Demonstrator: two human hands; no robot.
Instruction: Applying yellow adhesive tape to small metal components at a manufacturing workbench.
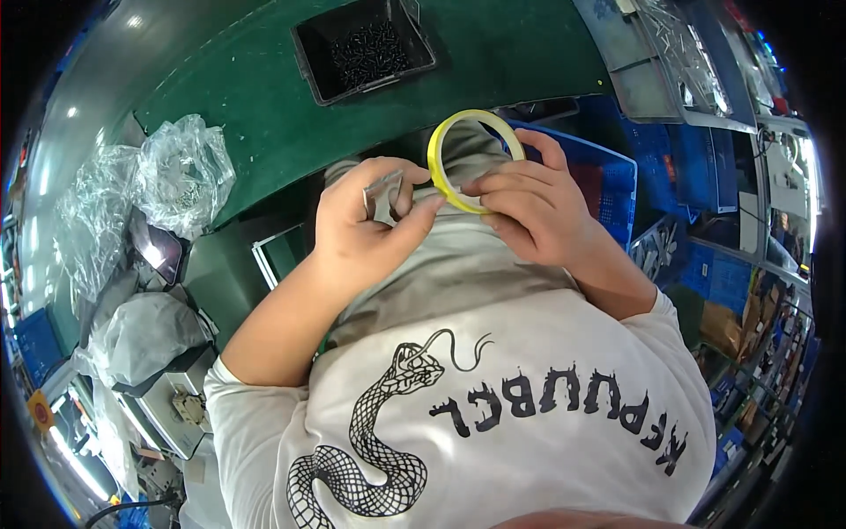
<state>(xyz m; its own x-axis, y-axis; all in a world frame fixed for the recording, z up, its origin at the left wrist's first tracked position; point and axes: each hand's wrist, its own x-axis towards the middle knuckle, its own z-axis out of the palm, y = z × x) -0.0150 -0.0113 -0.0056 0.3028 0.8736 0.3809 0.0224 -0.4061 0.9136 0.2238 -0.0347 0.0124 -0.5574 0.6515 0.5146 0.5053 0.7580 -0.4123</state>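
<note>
The left hand (366, 220) is partly curled, with a small grey metal piece (383, 182) held among its fingers; its index fingertip and thumb come up to the near side of the tape roll (435, 160). The right hand (542, 203) grips that yellow roll from its other side, some fingers reaching into the ring, which is held up over the lap. The step in hand looks like working at the tape's edge; whether a loose end is pinched, I cannot tell. The next move seems to call for a steady roll and a firm fingertip pinch. Beyond lie a blue crate (622, 203), the green table (238, 101), a black bin (304, 66) of small black parts (370, 53), and clear plastic bags (185, 167).
</note>
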